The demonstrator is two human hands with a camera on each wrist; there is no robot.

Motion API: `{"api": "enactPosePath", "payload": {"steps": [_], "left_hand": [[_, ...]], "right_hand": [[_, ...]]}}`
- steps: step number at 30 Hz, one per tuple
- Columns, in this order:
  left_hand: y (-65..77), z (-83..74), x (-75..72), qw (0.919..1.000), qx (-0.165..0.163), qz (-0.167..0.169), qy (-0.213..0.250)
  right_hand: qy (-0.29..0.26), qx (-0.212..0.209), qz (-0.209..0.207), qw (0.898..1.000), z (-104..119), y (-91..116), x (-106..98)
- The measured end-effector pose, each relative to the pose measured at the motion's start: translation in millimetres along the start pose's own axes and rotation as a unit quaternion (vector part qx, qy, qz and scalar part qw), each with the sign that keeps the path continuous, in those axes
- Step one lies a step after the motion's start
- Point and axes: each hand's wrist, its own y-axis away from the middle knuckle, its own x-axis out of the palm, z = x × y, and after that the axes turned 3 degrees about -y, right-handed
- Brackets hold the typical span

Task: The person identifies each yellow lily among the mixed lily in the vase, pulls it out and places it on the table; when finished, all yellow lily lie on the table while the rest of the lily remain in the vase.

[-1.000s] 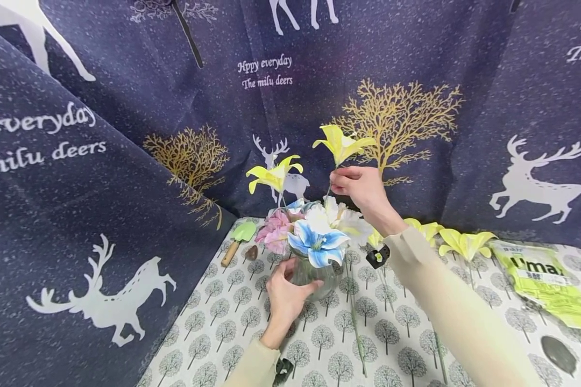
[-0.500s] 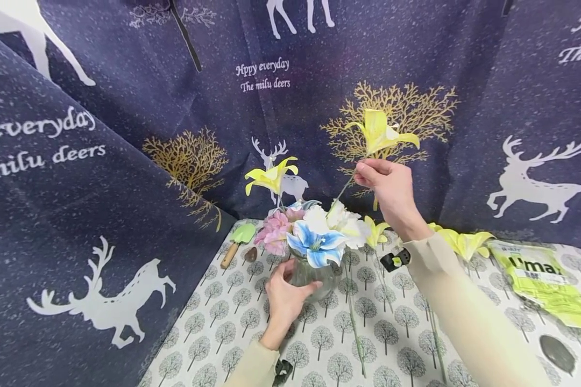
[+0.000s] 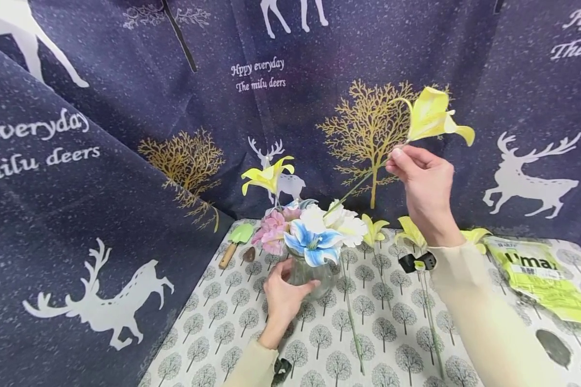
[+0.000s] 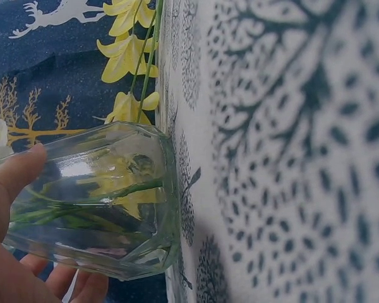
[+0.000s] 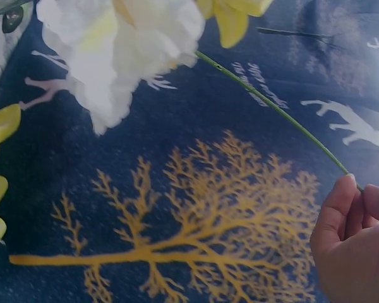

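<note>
My left hand [image 3: 283, 293] grips the clear glass vase [image 3: 314, 279], thumb across its front and fingers behind; the left wrist view shows green stems [image 4: 82, 211] inside the glass. Pink blooms [image 3: 273, 231], a blue-and-white lily [image 3: 313, 243], white flowers [image 3: 346, 226] and one yellow lily [image 3: 268, 176] fill the vase's mouth. High to the right, my right hand [image 3: 428, 183] pinches the stem of another yellow lily [image 3: 431, 115] just under its bloom. That green stem [image 5: 278, 110] slants down to the white flowers, where its lower end is hidden.
Several yellow lilies [image 3: 375, 230] with long stems lie on the tree-print cloth [image 3: 319, 338] to the right. Beyond them are a green-yellow bag [image 3: 544, 279] and a dark flat stone [image 3: 553, 346]. A small trowel [image 3: 234, 244] and brown stone [image 3: 249, 254] lie at the left.
My right hand has moved right and slightly up, drawing the yellow lily's bloom along, so its stem now leans steeply rightward. The left hand keeps its hold on the vase.
</note>
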Motion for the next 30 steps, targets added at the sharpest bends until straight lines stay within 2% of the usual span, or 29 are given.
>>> {"api": "enactPosePath", "payload": {"steps": [8, 16, 24, 30], "left_hand": [[-0.9, -2.2, 0.6, 1.0000, 0.004, 0.004, 0.000], [-0.6, -1.1, 0.2, 1.0000, 0.002, 0.007, -0.002], [-0.8, 1.2, 0.7, 1.0000, 0.001, 0.007, 0.004], [-1.4, 3.6, 1.7, 0.9999, 0.004, 0.009, 0.011]], "right_hand": [[-0.059, -0.033, -0.014, 0.998, 32, 0, -9], [-0.133, -0.077, -0.044, 0.987, 64, 5, -22], [-0.137, -0.121, -0.087, 0.979, 94, 13, -43], [-0.094, -0.146, -0.098, 0.980, 109, 23, -66]]}}
